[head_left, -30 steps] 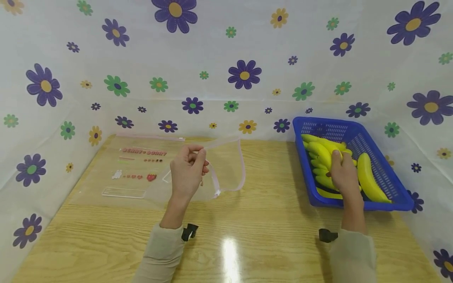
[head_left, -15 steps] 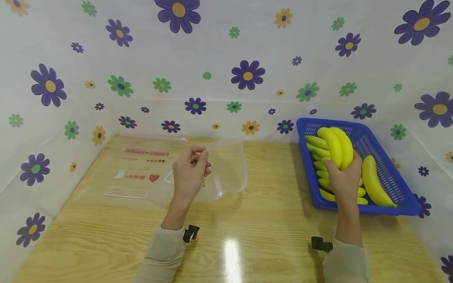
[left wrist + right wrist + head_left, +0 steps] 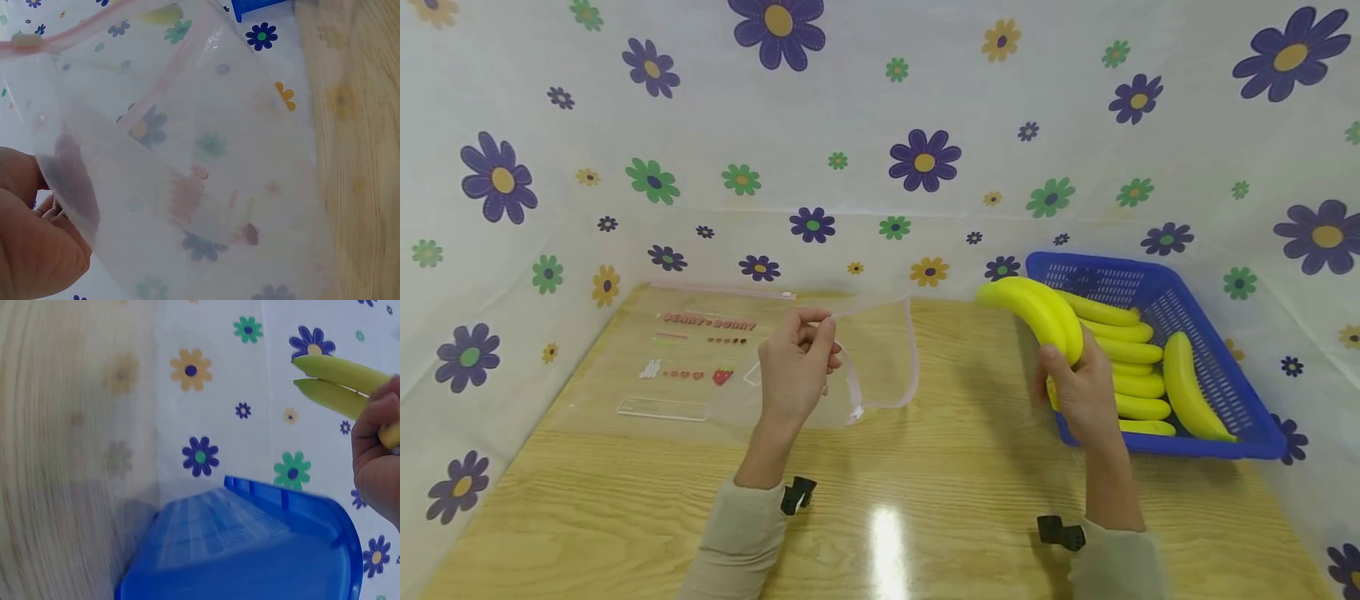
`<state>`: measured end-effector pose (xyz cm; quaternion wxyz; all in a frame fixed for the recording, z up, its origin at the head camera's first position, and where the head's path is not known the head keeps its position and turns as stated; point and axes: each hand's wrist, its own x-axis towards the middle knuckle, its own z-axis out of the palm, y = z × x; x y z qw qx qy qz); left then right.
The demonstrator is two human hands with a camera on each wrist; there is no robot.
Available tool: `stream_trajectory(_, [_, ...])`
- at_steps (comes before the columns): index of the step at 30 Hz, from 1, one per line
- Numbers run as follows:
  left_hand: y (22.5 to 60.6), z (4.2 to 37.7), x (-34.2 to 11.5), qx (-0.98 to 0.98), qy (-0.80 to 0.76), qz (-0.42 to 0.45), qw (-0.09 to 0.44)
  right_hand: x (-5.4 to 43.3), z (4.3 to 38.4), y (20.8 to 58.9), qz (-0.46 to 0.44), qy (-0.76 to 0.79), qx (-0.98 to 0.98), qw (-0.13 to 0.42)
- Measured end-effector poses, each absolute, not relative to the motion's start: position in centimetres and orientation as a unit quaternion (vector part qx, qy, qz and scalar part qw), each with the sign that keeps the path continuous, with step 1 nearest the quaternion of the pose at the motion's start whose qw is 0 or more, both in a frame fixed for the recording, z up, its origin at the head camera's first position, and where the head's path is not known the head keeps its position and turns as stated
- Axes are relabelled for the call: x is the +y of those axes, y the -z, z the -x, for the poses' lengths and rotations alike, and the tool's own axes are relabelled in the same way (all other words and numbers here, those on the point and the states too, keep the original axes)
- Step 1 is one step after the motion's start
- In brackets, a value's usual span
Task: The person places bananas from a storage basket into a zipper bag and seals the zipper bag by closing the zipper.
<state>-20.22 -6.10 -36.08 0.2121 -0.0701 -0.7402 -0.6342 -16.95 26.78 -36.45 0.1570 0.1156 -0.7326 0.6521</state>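
Note:
My left hand (image 3: 795,371) pinches the edge of a clear zipper bag (image 3: 696,321) between thumb and fingers, holding its right end up from the table. Pink zipper strips border the gaping mouth, and a pale slider (image 3: 27,40) shows in the left wrist view. Two yellow bananas (image 3: 1037,308), side by side, are gripped in my right hand (image 3: 1084,400), in the air at the left rim of a blue basket (image 3: 1195,447). Their tips point left. Several more bananas (image 3: 1138,352) lie in a row in the basket, and one larger banana (image 3: 1191,392) leans apart on the right.
The wooden table (image 3: 970,500) runs between bag and basket. A white flowered cloth (image 3: 850,100) stands as a wall behind and on both sides, close to the basket's back. The bag's printed part lies flat at the left.
My right hand has lifted two bananas out of the basket and moved left with them, tilting them leftward. The left hand and the bag stay almost where they were.

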Motion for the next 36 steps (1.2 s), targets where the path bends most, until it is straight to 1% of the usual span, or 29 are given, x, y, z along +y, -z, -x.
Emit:
stream_trajectory(3, [36.1, 20.2, -6.1, -0.741, 0.632, 0.075, 0.213, 26.1, 16.9, 36.7, -0.121, -0.677, -0.714, 0.135])
stream_trajectory(6, [36.2, 20.2, -6.1, -0.741, 0.631, 0.081, 0.213, 25.8, 16.5, 36.6, -0.128, -0.669, -0.726, 0.098])
stream_trajectory(9, [36.2, 20.1, -6.1, -0.744, 0.628, 0.084, 0.214, 25.5, 16.1, 36.3, -0.152, -0.645, -0.746, 0.071])
stream_trajectory(14, [36.1, 20.1, -6.0, -0.752, 0.618, 0.085, 0.21, 24.6, 15.8, 36.5, -0.189, -0.636, -0.746, 0.062])
stream_trajectory(18, [36.0, 20.1, -5.9, -0.752, 0.62, 0.084, 0.207, 23.7, 16.3, 37.0, -0.213, -0.643, -0.734, 0.041])
stream_trajectory(23, [35.9, 19.9, -5.8, -0.752, 0.616, 0.091, 0.216, 22.5, 16.7, 37.9, -0.208, -0.698, -0.685, 0.013])
stream_trajectory(29, [35.9, 19.8, -5.4, -0.766, 0.595, 0.094, 0.225, 21.0, 17.2, 38.8, -0.197, -0.806, -0.555, -0.061])
stream_trajectory(36, [36.0, 19.6, -5.2, -0.77, 0.584, 0.107, 0.232, 19.7, 17.3, 39.2, -0.168, -0.826, -0.528, -0.101])
